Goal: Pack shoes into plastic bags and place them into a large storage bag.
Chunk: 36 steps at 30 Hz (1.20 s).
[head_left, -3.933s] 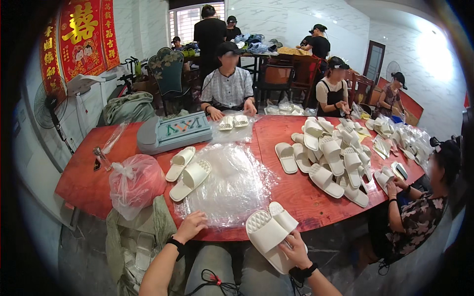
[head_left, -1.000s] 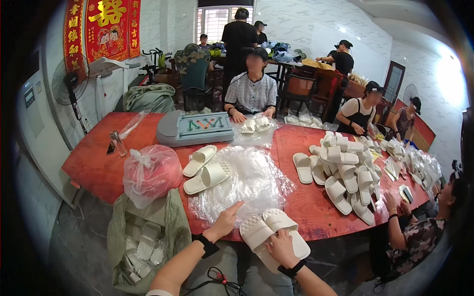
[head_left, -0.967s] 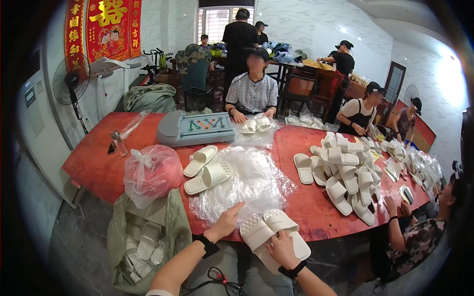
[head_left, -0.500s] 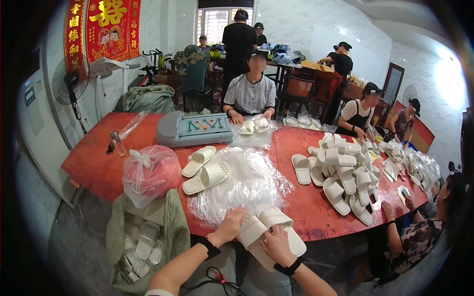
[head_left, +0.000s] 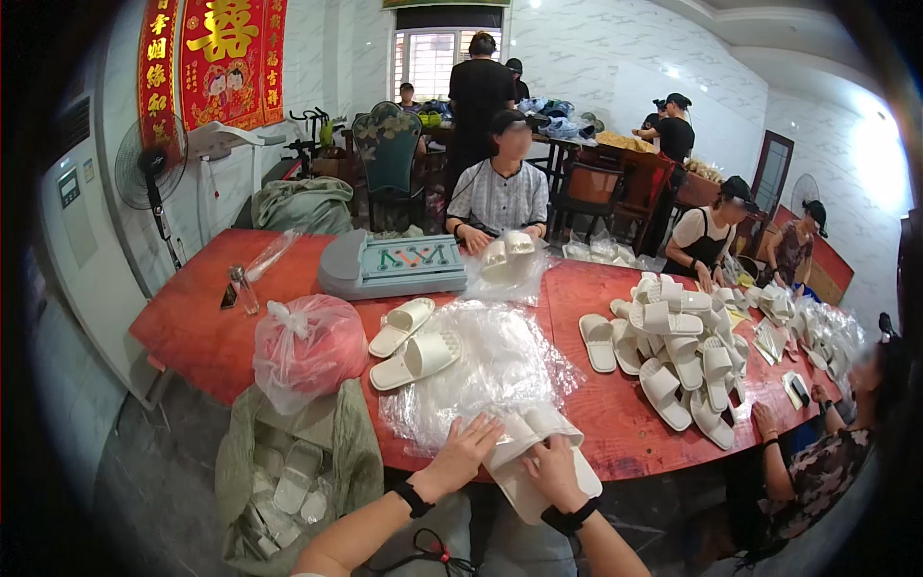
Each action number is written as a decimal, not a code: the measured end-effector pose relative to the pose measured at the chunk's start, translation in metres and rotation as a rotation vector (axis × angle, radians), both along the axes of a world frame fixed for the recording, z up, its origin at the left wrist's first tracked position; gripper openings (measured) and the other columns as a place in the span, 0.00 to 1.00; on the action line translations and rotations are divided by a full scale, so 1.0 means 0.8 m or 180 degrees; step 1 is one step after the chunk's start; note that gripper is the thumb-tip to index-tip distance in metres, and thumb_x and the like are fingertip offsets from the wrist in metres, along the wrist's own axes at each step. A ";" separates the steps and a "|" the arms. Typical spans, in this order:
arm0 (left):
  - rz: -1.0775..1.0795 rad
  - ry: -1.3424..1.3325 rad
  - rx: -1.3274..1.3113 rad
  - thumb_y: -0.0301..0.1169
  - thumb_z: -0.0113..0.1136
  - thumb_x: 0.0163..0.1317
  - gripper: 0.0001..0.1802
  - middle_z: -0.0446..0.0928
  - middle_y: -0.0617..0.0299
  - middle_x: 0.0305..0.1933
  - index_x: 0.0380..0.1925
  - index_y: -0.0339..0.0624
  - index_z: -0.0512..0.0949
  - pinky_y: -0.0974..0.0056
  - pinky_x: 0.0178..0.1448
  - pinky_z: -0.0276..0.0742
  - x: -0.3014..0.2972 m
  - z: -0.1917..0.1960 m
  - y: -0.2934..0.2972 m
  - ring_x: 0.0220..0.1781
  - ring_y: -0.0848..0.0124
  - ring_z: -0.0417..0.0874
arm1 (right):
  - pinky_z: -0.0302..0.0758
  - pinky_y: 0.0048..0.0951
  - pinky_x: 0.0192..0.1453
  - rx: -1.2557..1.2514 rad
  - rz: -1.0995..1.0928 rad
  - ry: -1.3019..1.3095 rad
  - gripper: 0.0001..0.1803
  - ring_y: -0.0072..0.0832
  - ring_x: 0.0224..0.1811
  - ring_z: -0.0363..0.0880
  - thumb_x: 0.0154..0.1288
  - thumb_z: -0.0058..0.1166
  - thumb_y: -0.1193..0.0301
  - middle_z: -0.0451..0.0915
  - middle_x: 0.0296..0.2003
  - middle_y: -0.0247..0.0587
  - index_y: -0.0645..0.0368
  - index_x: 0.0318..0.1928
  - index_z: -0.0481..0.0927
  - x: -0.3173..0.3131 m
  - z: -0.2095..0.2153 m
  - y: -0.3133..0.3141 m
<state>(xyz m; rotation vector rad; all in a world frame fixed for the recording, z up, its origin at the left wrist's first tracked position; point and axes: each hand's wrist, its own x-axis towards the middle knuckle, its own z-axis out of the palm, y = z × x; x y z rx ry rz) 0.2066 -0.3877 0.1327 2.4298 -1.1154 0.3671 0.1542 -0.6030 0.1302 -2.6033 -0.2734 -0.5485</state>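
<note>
Green sacking (head_left: 240, 452) sags open on the floor at the far left, already part-filled with bagged slippers, and above it on the red table (head_left: 192, 327) sits a knotted pink bag (head_left: 308, 351). Next along, two loose white slippers (head_left: 413, 344) lie on the spread heap of clear plastic bags (head_left: 490, 370), so that pair looks still unpacked. At the near table edge the left hand (head_left: 463, 452) lies spread, fingers open, pressing on the mouth of a clear bag rather than clenching anything. Just right of it the right hand (head_left: 556, 471) is closed over the pair of white slippers (head_left: 534, 457), which juts off the table edge toward the person's lap; the pair lies between the two hands, its toe end under the left fingertips and its heel end below the right palm. Whether the bag is fully over the pair I cannot tell. Judging from this, one pair is mid-bagging, while a large pile of slippers (head_left: 683, 361) further right remains to be done
</note>
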 end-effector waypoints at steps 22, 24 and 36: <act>-0.0001 0.0723 0.0077 0.14 0.52 0.53 0.48 0.44 0.46 0.79 0.75 0.53 0.50 0.23 0.68 0.47 -0.034 0.010 -0.020 0.80 0.44 0.46 | 0.68 0.50 0.52 0.0179 0.0334 0.0110 0.12 0.55 0.49 0.68 0.55 0.61 0.72 0.71 0.44 0.61 0.64 0.40 0.79 -0.008 -0.016 0.013; -0.0036 0.0724 0.0093 0.14 0.53 0.52 0.49 0.43 0.46 0.79 0.75 0.53 0.50 0.23 0.67 0.46 -0.033 0.012 -0.016 0.79 0.43 0.45 | 0.67 0.49 0.52 0.0530 0.0111 0.0119 0.12 0.54 0.49 0.68 0.55 0.61 0.72 0.70 0.42 0.59 0.64 0.37 0.77 -0.017 -0.003 0.008; 0.0096 0.0056 -0.0089 0.24 0.51 0.59 0.37 0.57 0.48 0.75 0.71 0.41 0.57 0.26 0.67 0.49 -0.019 -0.001 -0.058 0.77 0.51 0.55 | 0.67 0.48 0.50 -0.0193 0.0395 0.0075 0.12 0.53 0.47 0.68 0.49 0.56 0.79 0.68 0.43 0.56 0.65 0.38 0.76 -0.047 0.014 0.028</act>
